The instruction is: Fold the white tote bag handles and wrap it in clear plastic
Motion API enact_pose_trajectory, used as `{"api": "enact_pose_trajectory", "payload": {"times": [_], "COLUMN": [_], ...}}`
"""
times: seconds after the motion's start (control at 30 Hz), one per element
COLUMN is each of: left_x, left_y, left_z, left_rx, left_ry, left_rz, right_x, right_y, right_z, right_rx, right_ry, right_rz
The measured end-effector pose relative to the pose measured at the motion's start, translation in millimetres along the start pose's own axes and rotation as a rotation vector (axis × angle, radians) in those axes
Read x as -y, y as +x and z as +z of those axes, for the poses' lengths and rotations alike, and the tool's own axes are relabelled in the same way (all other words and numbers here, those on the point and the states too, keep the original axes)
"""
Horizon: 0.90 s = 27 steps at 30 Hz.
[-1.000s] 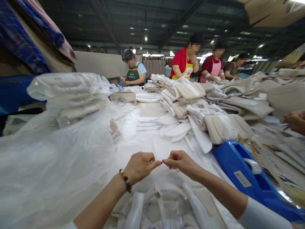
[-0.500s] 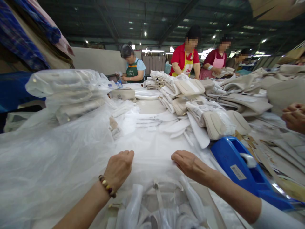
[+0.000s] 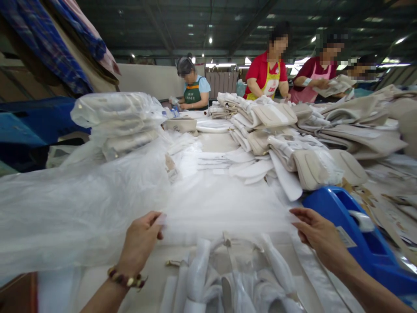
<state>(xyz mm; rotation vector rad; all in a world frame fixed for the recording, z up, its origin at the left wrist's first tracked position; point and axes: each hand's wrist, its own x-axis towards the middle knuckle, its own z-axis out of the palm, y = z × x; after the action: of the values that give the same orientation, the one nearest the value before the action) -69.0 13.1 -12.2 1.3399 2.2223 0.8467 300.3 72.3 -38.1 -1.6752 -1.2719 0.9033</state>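
A clear plastic bag [image 3: 224, 213] is stretched between my two hands above the table. My left hand [image 3: 141, 237], with a beaded bracelet on its wrist, pinches the bag's left edge. On the other side my right hand [image 3: 316, 232] pinches the right edge between thumb and fingers. Just below and nearer to me lies a beige bag [image 3: 228, 269], its handles and straps wrapped in white and clear padding. The plastic partly veils its far edge.
Loose plastic sheeting [image 3: 81, 208] and stacked wrapped packages [image 3: 114, 113] are at left. A blue tape dispenser [image 3: 358, 234] stands right of my right hand. Beige bag pieces [image 3: 312, 169] pile up behind it. Several co-workers [image 3: 267, 74] work across the table.
My hands have moved apart, the right one outward to the right, pulling the plastic wider. The view has shifted slightly left, and more of the beige bag below shows.
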Motion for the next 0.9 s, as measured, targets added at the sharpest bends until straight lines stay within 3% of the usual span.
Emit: {"api": "enact_pose_trajectory", "payload": {"times": [0.07,0.13,0.27,0.37,0.47,0.63,0.8,0.9], "left_x": [-2.7,-5.4,-5.6,-1.3,2.6,4.3,8.7,21.4], "left_y": [2.2,5.5,8.3,1.9,-7.0,-11.3,-19.6,-31.2], "left_z": [2.9,7.5,19.0,26.6,31.0,34.0,27.1,18.9], "left_rx": [-0.026,-0.070,-0.160,-0.191,-0.173,-0.037,-0.071,-0.004], "left_ry": [-0.258,-0.470,-0.694,-0.659,-0.466,0.010,0.108,0.083], "left_rz": [-0.118,-0.208,-0.269,-0.235,-0.150,0.181,0.316,0.341], "right_x": [3.1,3.8,1.7,0.4,-0.8,-5.2,-5.8,-1.2], "right_y": [-3.5,-4.1,-1.4,-4.8,-14.0,-25.2,-34.9,-46.0], "right_z": [5.6,10.3,17.5,23.6,28.8,29.1,20.4,12.6], "right_rx": [0.011,0.031,0.049,0.057,0.044,0.167,0.241,0.243], "right_ry": [0.404,0.658,0.752,0.749,0.641,0.093,-0.144,-0.207], "right_rz": [0.224,0.307,0.274,0.251,0.190,0.056,-0.145,-0.284]}}
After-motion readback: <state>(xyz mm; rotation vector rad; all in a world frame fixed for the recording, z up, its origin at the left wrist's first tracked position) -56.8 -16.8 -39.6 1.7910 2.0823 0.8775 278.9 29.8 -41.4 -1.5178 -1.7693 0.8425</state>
